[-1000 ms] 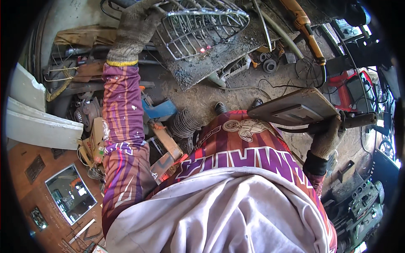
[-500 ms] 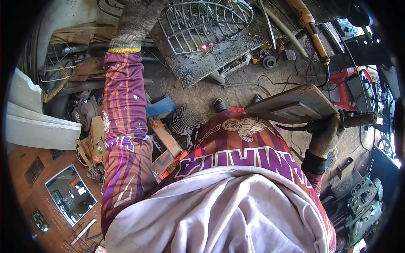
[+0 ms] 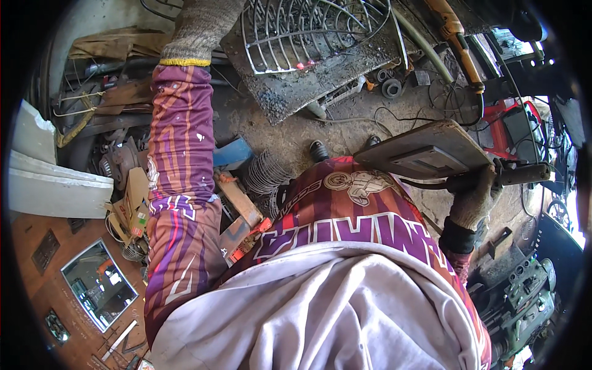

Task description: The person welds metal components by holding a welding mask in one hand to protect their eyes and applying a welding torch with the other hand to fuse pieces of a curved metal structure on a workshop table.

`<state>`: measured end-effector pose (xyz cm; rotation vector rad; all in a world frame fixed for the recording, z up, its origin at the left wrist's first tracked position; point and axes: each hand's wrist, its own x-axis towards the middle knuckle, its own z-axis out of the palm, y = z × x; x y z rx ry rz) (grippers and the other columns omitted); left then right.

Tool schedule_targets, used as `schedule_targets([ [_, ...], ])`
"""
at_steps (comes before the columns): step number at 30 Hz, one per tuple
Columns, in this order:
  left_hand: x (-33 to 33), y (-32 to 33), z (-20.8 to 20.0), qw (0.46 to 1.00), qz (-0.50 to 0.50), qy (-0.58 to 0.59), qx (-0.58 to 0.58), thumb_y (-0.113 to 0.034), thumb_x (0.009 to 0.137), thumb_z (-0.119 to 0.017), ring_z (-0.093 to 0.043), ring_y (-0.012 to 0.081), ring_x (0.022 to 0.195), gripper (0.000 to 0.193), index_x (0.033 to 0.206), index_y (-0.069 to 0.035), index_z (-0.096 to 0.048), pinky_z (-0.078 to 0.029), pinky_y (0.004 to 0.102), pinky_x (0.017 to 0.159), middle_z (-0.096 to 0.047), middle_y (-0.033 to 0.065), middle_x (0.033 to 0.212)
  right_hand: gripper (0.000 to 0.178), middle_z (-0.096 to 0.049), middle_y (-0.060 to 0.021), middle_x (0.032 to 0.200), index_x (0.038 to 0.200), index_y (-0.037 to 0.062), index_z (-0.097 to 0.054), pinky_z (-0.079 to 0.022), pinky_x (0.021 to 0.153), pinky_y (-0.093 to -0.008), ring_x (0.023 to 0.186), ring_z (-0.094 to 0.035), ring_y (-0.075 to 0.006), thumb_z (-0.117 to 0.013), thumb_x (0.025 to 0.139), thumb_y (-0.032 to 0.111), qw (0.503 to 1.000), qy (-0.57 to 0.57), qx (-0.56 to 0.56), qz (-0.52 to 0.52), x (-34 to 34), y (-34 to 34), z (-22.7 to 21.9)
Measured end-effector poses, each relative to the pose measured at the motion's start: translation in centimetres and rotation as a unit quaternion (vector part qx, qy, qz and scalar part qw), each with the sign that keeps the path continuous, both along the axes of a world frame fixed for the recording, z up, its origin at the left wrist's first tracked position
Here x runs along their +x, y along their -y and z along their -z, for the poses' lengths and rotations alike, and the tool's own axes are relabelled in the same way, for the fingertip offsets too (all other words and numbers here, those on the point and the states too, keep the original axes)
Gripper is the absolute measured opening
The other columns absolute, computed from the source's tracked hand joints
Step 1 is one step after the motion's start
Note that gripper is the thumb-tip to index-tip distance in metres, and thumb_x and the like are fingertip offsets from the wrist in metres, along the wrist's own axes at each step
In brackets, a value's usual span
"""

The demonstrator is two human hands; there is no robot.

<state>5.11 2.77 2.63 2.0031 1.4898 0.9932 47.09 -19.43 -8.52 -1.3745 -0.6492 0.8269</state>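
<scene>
My left hand (image 3: 206,28), in a grey knitted glove with a yellow cuff, reaches to the top edge beside a curved metal rod grille (image 3: 290,40). Its fingers run out of sight, so whether they grip the grille cannot be told. Two small red glowing spots show on the grille's near bar. At the right, my gloved right hand (image 3: 478,200) is closed around the dark handle side of a hand-held welding shield (image 3: 425,151), a flat board with a raised rectangular frame. A dark cylindrical handle (image 3: 524,174) sticks out past that hand.
The grille lies on a dirt-covered metal worktable (image 3: 280,102). An orange angle grinder (image 3: 453,31) rests at the far right, with cables below. Coiled wire (image 3: 265,172), a blue box (image 3: 233,153) and cardboard (image 3: 135,194) stand at the left. A green machine (image 3: 527,302) is at the lower right.
The grille and table sit slightly higher and farther right in the picture, and the left hand is slightly higher. The right hand and shield have hardly moved.
</scene>
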Motion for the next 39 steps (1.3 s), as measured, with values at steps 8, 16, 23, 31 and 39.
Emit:
schedule_targets([
  [8, 4.2, 1.9, -6.5, 0.989, -0.004, -0.099, -0.108, -0.011, 0.089, -0.063, -0.063, 0.0232, 0.092, 0.031, 0.118, -0.001, -0.057, -0.050, 0.0361, 0.079, -0.065, 0.0124, 0.102, 0.029, -0.056, -0.0023, 0.080, 0.108, 0.0050, -0.055, -0.048, 0.057, -0.0269, 0.065, -0.057, -0.0121, -0.066, 0.090, 0.025, 1.000, -0.017, 0.000, 0.025, -0.8, -0.3, -0.2],
  [16, 1.3, -5.1, -2.3, 0.956, 0.043, 0.223, -0.184, -0.016, 0.089, -0.063, -0.063, 0.0224, 0.092, 0.028, 0.112, 0.000, -0.061, -0.050, 0.0367, 0.079, -0.066, 0.0096, 0.097, 0.028, -0.057, -0.0035, 0.079, 0.111, 0.0040, -0.054, -0.048, 0.054, -0.0275, 0.062, -0.059, -0.0134, -0.065, 0.091, 0.020, 0.999, -0.014, 0.022, 0.045, -1.2, -1.1, -0.9],
  [23, -6.2, -2.4, 0.2, 0.989, -0.071, -0.128, 0.001, -0.028, 0.088, -0.066, -0.062, 0.0170, 0.093, 0.035, 0.113, -0.003, -0.064, -0.049, 0.0334, 0.082, -0.068, 0.0082, 0.099, 0.039, -0.057, -0.0047, 0.086, 0.121, 0.0033, -0.050, -0.048, 0.056, -0.0269, 0.064, -0.058, -0.0129, -0.065, 0.090, 0.021, 0.999, -0.037, -0.010, 0.016, 0.3, -1.1, -0.3],
  [31, -6.3, 0.6, 3.0, 0.993, -0.102, -0.053, 0.013, -0.040, 0.084, -0.070, -0.061, 0.0134, 0.091, 0.043, 0.110, -0.007, -0.068, -0.047, 0.0328, 0.083, -0.069, 0.0046, 0.099, 0.042, -0.058, -0.0062, 0.085, 0.124, 0.0012, -0.048, -0.049, 0.054, -0.0282, 0.062, -0.059, -0.0148, -0.064, 0.091, 0.020, 1.000, 0.000, 0.014, 0.013, -0.1, -2.4, -0.2],
  [39, -1.1, 0.8, 1.5, 0.997, -0.063, 0.012, -0.033, -0.027, 0.086, -0.068, -0.058, 0.0176, 0.090, 0.034, 0.111, -0.004, -0.065, -0.046, 0.0329, 0.078, -0.065, 0.0062, 0.102, 0.037, -0.058, -0.0066, 0.075, 0.120, 0.0006, -0.049, -0.048, 0.048, -0.0276, 0.053, -0.059, -0.0158, -0.063, 0.092, 0.020, 1.000, -0.013, 0.009, 0.006, -0.7, -2.4, -0.3],
])
